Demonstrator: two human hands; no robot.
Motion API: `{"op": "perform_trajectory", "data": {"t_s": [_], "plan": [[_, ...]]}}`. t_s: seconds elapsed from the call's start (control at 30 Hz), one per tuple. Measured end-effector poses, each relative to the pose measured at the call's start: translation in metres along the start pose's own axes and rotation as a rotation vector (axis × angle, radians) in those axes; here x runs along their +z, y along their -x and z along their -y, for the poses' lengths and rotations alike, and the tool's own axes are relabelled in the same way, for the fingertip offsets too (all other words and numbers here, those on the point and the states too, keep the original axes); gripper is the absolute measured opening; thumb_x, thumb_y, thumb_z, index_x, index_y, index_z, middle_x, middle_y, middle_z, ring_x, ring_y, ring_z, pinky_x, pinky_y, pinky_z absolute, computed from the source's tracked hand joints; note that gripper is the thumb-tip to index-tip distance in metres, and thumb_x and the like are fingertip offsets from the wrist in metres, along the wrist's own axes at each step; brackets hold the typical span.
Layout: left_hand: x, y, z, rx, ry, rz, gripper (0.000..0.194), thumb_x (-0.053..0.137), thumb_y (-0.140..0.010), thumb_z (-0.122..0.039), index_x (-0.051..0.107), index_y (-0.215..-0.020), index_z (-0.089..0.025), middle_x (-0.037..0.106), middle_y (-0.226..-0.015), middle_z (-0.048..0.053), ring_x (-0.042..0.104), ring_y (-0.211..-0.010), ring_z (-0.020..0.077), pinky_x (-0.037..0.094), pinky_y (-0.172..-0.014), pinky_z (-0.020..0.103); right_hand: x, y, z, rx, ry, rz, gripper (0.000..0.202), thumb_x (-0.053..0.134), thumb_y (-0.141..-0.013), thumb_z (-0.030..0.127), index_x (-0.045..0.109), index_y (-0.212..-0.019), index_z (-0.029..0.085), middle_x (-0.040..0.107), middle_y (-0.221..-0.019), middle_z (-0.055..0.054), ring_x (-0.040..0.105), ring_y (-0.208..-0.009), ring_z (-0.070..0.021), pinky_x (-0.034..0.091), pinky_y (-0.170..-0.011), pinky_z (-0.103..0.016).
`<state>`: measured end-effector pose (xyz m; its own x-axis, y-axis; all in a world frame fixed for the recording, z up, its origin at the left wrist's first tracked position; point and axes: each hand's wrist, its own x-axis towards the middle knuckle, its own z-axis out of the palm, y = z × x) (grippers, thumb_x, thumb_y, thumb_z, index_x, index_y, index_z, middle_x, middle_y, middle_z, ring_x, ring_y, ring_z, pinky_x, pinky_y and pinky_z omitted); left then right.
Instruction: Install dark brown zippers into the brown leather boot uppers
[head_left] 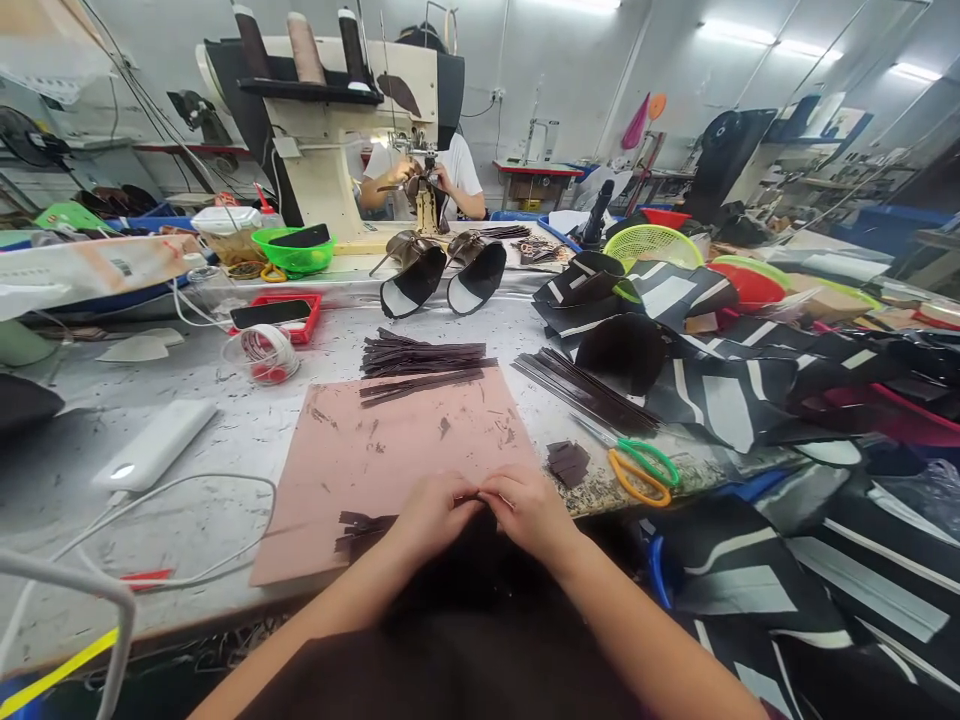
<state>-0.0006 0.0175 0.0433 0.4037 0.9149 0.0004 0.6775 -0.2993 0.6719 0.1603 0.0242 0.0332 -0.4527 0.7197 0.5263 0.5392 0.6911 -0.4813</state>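
Note:
My left hand (441,512) and my right hand (529,508) meet at the front edge of the table, thumbs and forefingers pinched together. Between the fingertips a narrow edge of a dark strip (482,496) shows; the rest of it is hidden or merges with the dark clothing below. Beneath my hands lies a pink board (405,450). A small stack of dark strips (364,528) sits by my left wrist, partly covered by the forearm. Further back, a bundle of dark strips (420,355) rests along the board's far edge.
Right of the board are long dark strips (581,385), small dark scraps (568,463) and scissors (641,472) with green and orange handles. Black cut pieces (712,390) pile up beyond. A white power bank (157,445) with cable lies left. Across the table, a person works at a sewing machine (322,130).

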Motion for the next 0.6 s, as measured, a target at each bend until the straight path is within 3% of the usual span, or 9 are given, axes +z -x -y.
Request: {"op": "perform_trajectory", "data": {"t_s": [0.23,0.4,0.6], "plan": [[-0.002,-0.002,-0.002,-0.063,0.008,0.030,0.017,0.049,-0.075,-0.017,0.065,-0.068,-0.018,0.061,-0.067,0.000,0.053,-0.068,0.0138,0.039,-0.065,0.024,0.007,0.001,0.003,0.059,-0.028,-0.029,0.019,0.046,-0.076,0.012,0.063,-0.072,0.017,0.064,-0.069,-0.006,0.058,-0.065,-0.0158,0.049,-0.061,-0.027],[-0.002,-0.001,0.001,-0.115,0.120,0.074,0.018,0.050,-0.075,-0.024,0.067,-0.076,-0.019,0.064,-0.073,0.000,0.054,-0.071,0.0141,0.040,-0.066,0.023,0.007,0.003,-0.005,0.303,-0.399,0.063,0.014,0.052,-0.075,0.021,0.066,-0.072,0.018,0.065,-0.070,-0.004,0.055,-0.053,-0.0111,0.046,-0.046,-0.021],[-0.002,0.000,0.002,-0.131,0.156,0.081,0.018,0.050,-0.075,-0.026,0.066,-0.076,-0.018,0.063,-0.072,0.001,0.054,-0.071,0.0142,0.040,-0.065,0.023,0.006,0.005,-0.004,0.561,-0.666,0.084,0.014,0.057,-0.070,0.028,0.066,-0.071,0.017,0.063,-0.066,-0.003,0.056,-0.054,-0.0123,0.047,-0.049,-0.024]]}}
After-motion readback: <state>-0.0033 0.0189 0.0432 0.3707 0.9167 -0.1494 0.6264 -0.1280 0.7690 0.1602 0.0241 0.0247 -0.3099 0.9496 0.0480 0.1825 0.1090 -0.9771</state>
